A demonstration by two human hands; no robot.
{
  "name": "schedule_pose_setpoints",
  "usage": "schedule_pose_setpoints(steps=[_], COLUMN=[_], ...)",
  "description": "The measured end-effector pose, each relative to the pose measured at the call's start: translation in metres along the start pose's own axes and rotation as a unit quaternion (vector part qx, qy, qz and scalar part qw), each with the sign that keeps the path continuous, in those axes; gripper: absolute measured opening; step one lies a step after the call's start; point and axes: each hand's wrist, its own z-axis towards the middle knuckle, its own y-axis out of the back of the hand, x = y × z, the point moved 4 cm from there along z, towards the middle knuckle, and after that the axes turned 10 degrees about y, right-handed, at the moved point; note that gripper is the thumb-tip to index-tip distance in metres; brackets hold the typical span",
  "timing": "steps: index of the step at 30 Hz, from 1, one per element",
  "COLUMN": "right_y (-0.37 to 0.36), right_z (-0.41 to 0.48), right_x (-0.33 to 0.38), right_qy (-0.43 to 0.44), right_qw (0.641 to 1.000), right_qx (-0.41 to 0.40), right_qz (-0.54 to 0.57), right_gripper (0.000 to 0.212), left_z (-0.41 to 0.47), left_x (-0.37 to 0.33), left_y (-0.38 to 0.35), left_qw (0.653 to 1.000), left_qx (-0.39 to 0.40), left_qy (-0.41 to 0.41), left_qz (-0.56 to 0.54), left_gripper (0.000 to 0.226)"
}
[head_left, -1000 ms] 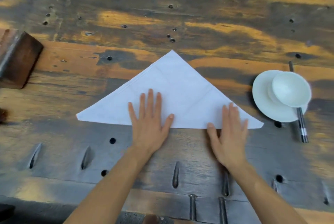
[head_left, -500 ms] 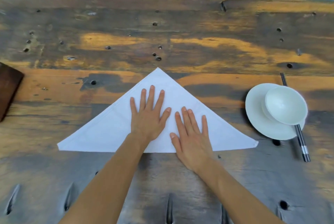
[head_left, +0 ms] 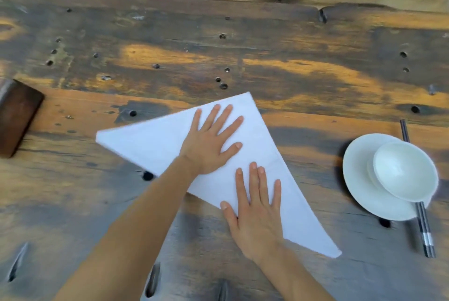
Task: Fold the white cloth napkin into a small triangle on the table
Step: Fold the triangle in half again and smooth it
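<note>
Spanning the whole view, the worn wooden table (head_left: 291, 62) carries the white napkin (head_left: 150, 145), a flat triangle at centre. Left hand (head_left: 211, 145) and right hand (head_left: 257, 213) lie spread flat on it; a saucer (head_left: 359, 186) and bowl (head_left: 405, 174) sit at three o'clock.

White napkin (head_left: 155, 145) folded in a triangle on wooden table (head_left: 291, 53), left hand (head_left: 211, 143) and right hand (head_left: 255, 213) flat on it

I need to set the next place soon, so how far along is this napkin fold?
Done: the napkin already lies as one large flat triangle on the table. In hand: left hand and right hand rest flat on it, open, nothing pinched. Left: folding it down to a small triangle.
</note>
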Motion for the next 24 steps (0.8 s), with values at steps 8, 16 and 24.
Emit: schedule_pose_setpoints(steps=[8,16,24], right_y=[-0.006,-0.001,0.017], right_z=[-0.013,-0.014,-0.042], right_x=[0.024,0.020,-0.030], right_qy=[0.003,0.010,-0.003], right_qw=[1.000,0.998,0.997], right_qx=[0.007,0.015,0.018], right_qz=[0.015,0.056,0.078], right_gripper=[0.078,0.081,0.072], left_z=[0.059,0.037,-0.110], left_x=[-0.015,-0.026,-0.032], left_y=[0.017,0.032,-0.004], left_qw=[0.973,0.980,0.999], left_qx=[0.011,-0.075,-0.008], left_qy=[-0.223,-0.178,0.034], left_qz=[0.047,0.055,-0.038], left_gripper=[0.064,0.057,0.070])
